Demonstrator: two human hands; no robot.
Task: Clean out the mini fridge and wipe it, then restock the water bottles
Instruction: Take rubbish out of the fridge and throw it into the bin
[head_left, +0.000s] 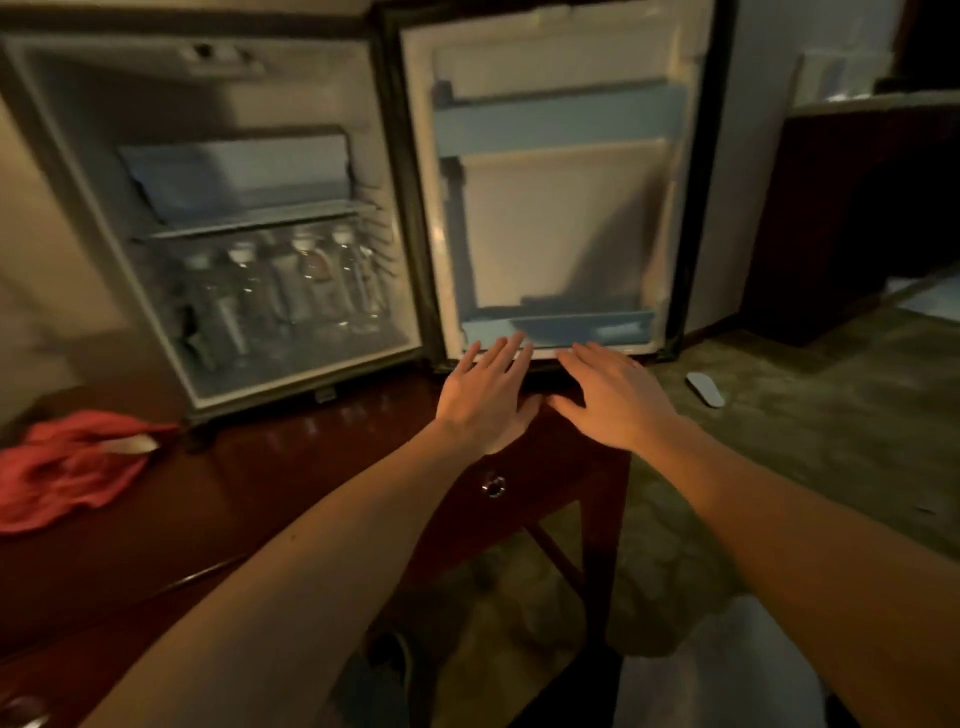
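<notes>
The mini fridge (93, 218) stands on a dark wooden table (260, 478) with its door (561, 228) swung fully open to the right. Several clear water bottles (306, 291) with white caps stand in a row on the fridge floor, under a shelf (249, 221). The door's blue racks hold nothing. My left hand (483, 395) and my right hand (613, 400) reach side by side to the door's bottom edge. Both hands hold nothing, fingers spread, and the fingertips touch the door's lower rim.
A red cloth (67, 467) lies crumpled on the table at the left. A drawer with a ring pull (493, 486) sits under the table front. On the carpet to the right lies a pale slipper (705, 388). Dark wooden furniture (852, 218) stands at the far right.
</notes>
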